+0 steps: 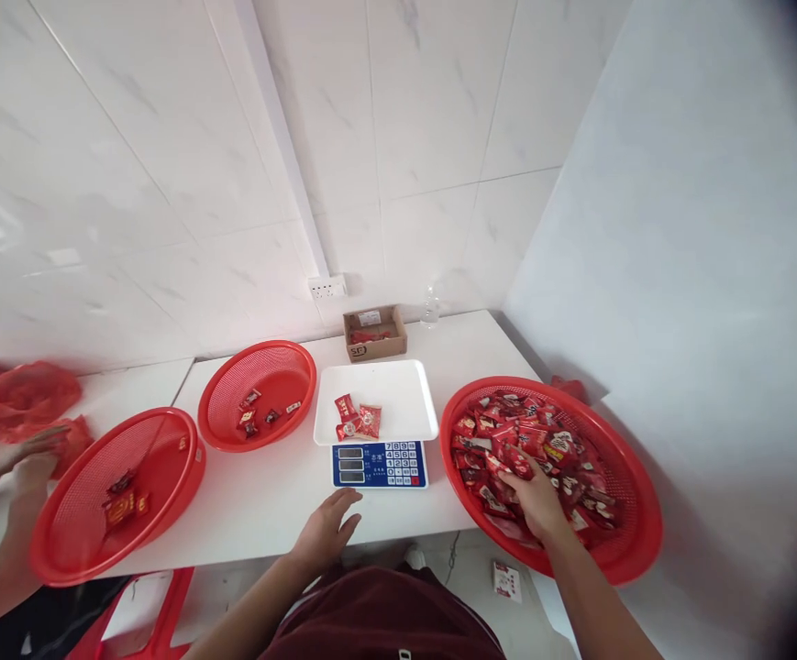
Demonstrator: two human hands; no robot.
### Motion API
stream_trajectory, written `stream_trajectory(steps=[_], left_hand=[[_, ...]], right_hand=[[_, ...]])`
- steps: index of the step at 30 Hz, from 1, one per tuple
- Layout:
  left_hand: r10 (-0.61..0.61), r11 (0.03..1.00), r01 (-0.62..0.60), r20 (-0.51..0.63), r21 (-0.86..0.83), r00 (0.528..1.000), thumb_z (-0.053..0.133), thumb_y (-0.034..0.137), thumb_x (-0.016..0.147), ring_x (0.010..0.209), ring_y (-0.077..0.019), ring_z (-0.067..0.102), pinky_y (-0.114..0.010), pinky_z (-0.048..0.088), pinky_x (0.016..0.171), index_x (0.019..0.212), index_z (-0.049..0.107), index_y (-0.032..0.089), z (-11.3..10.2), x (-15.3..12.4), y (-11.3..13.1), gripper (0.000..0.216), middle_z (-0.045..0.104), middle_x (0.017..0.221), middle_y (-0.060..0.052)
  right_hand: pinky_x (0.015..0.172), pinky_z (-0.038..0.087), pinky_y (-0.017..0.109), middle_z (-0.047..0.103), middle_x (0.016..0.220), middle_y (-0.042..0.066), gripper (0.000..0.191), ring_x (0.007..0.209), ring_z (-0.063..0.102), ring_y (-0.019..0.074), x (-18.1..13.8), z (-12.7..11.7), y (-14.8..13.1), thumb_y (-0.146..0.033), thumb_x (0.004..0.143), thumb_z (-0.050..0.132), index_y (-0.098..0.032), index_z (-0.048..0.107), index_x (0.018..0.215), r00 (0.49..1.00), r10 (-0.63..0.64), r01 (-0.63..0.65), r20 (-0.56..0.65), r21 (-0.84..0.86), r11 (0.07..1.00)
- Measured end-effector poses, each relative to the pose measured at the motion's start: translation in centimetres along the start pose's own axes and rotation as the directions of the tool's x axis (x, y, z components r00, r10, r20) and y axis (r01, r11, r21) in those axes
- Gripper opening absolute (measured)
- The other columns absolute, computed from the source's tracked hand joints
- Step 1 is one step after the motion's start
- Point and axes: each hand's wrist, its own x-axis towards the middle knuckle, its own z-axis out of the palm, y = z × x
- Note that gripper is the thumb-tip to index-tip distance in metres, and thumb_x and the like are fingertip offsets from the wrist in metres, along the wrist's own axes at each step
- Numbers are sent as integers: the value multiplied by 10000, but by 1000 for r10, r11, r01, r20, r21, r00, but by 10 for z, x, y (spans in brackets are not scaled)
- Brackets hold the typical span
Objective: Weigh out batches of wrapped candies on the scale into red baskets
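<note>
My right hand (539, 500) reaches into a large red plastic basket (636, 559) heaped with small red-wrapped snack packets (570, 449). Its fingers are closed on red packets (516, 461) at the top of the heap. My left hand (327, 532) hovers at the table's front edge, just below the scale, its fingers apart and holding nothing. A digital scale (379, 466) with a blue keypad stands between my hands. On its white tray (404, 394), several red packets (360, 417) lie in a small group left of centre.
Two more red baskets, one behind (223, 431) and one nearer (60, 559), hold a few packets. A cardboard box (388, 348) and clear bottle (430, 307) stand by the wall. At left, another person's hands (37, 458) touch red plastic bags (27, 399).
</note>
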Motion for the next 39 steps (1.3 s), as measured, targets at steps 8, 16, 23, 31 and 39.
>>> stream_trajectory(steps=[8, 16, 23, 31, 39], left_hand=[[-126, 968, 157, 167, -194, 978, 561, 314, 809, 1024, -211, 607, -373, 471, 912, 1175, 585, 237, 8, 7, 35, 375, 647, 1153, -73], [-57, 753, 180, 209, -633, 976, 775, 382, 651, 1174, -267, 506, -392, 447, 912, 1398, 340, 271, 18, 37, 72, 872, 450, 1372, -143], [-264, 453, 367, 271, -812, 926, 743, 451, 671, 689, -142, 614, -298, 504, 631, 1352, 397, 238, 12, 44, 70, 794, 651, 928, -38], [-381, 136, 458, 380, -879, 843, 754, 409, 688, 552, -74, 546, -209, 453, 552, 906, 598, 141, -32, 37, 24, 380, 623, 707, -10], [-466, -63, 450, 425, -891, 776, 631, 276, 835, 542, -70, 576, -172, 450, 506, 987, 559, 148, -79, 12, -19, 211, 623, 718, -21]], right_hand=[[648, 542, 250, 711, 774, -16, 325, 725, 653, 157, -23, 10, -44, -244, 473, 816, -222, 668, 761, 953, 183, -258, 240, 333, 907], [681, 517, 328, 698, 989, 35, 624, 882, 638, 218, -85, 81, -54, -291, 561, 781, -260, 578, 1150, 727, 213, -205, 653, -90, 975], [734, 522, 379, 655, 1026, 46, 614, 823, 633, 187, -107, 131, -39, -530, 690, 662, -272, 508, 1226, 627, 178, -134, 758, -121, 984], [767, 523, 408, 679, 917, 70, 561, 827, 655, 212, -99, 166, -43, -660, 722, 562, -198, 601, 1038, 592, 218, -73, 776, -217, 973], [864, 495, 383, 605, 1191, 66, 490, 1033, 602, 227, -41, 229, -53, -470, 821, 491, -257, 472, 1261, 842, -88, 328, 533, -375, 867]])
